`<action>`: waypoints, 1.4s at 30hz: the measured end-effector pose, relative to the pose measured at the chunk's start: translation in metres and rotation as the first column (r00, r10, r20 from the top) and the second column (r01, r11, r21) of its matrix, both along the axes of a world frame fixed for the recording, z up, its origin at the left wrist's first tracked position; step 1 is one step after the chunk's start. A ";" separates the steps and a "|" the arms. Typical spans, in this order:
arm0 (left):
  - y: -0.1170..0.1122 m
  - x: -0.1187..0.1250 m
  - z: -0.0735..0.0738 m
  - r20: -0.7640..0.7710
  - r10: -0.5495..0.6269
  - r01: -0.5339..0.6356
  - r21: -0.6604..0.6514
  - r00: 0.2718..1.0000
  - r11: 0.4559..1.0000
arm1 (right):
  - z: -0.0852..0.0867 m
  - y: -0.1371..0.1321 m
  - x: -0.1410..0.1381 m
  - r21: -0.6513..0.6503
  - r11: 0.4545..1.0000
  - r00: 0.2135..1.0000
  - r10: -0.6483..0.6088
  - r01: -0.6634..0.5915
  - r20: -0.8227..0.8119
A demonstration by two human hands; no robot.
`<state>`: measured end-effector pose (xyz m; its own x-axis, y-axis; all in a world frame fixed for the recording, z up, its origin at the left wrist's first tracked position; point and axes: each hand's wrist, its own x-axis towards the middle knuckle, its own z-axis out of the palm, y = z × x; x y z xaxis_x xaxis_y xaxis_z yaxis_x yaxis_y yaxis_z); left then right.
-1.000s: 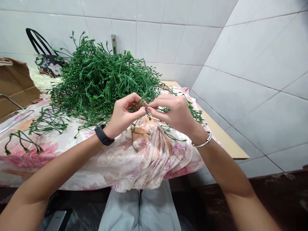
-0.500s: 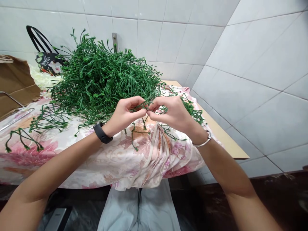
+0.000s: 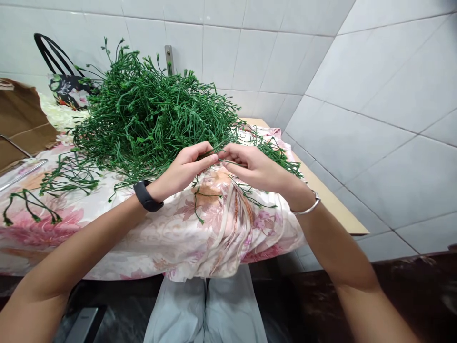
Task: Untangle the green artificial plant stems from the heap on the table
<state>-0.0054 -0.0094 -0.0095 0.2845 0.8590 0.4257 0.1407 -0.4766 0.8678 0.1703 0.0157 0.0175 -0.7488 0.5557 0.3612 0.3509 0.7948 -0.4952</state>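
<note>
A big heap of green plastic stems (image 3: 150,114) lies on a floral cloth (image 3: 171,233) over the table. My left hand (image 3: 183,169), with a black band on the wrist, and my right hand (image 3: 255,166), with a silver bangle, meet fingertip to fingertip at the heap's near edge. Both pinch the same thin green sprig (image 3: 205,183), whose branches hang down below the fingers. Single sprigs (image 3: 30,205) lie loose on the cloth at the left.
A brown cardboard box (image 3: 21,124) and a metal frame (image 3: 21,159) stand at the far left, a flowered bag with black handles (image 3: 62,81) behind the heap. White tiled walls close the back and right. The bare table edge (image 3: 332,205) shows at right.
Both hands have shifted slightly away from me toward the heap, fingers flattening out while still pinching the sprig. The view has tilted a little.
</note>
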 end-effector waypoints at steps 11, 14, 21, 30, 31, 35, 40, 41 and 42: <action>-0.010 -0.009 0.013 0.046 -0.238 0.242 -0.220 0.970 0.945 | 0.005 0.001 0.002 -0.287 0.909 0.948 0.252 -0.301 -0.197; -0.015 -0.008 0.015 0.197 -0.258 0.307 -0.280 0.946 0.910 | -0.001 -0.006 -0.002 -0.394 0.806 0.878 0.298 -0.442 -0.375; -0.019 -0.002 0.014 0.446 -0.321 0.466 -0.264 0.835 0.844 | -0.010 -0.017 -0.015 -0.487 0.668 0.752 0.170 -0.563 -0.637; -0.023 0.000 0.013 0.528 -0.399 0.577 -0.225 0.750 0.785 | -0.014 -0.010 -0.016 -0.511 0.455 0.653 0.238 -0.729 -0.719; -0.023 0.000 0.012 0.535 -0.398 0.579 -0.224 0.745 0.784 | -0.015 -0.010 -0.017 -0.511 0.437 0.644 0.241 -0.740 -0.726; -0.026 -0.002 0.012 0.517 -0.413 0.590 -0.240 0.750 0.771 | -0.017 -0.012 -0.018 -0.503 0.388 0.617 0.270 -0.772 -0.739; -0.029 -0.003 0.011 0.498 -0.447 0.615 -0.244 0.743 0.750 | -0.017 -0.014 -0.018 -0.517 0.358 0.617 0.280 -0.778 -0.735; -0.029 -0.003 0.011 0.498 -0.452 0.621 -0.246 0.740 0.744 | -0.017 -0.015 -0.018 -0.525 0.351 0.622 0.279 -0.775 -0.732; -0.029 -0.003 0.010 0.498 -0.461 0.629 -0.245 0.735 0.738 | -0.017 -0.015 -0.019 -0.535 0.345 0.628 0.277 -0.771 -0.727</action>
<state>-0.0086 -0.0387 0.0008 0.6411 0.7124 0.2852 -0.4171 0.0116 0.9088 0.1517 0.0008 0.0007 -0.8620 0.3084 0.4023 -0.4431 -0.0731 -0.8935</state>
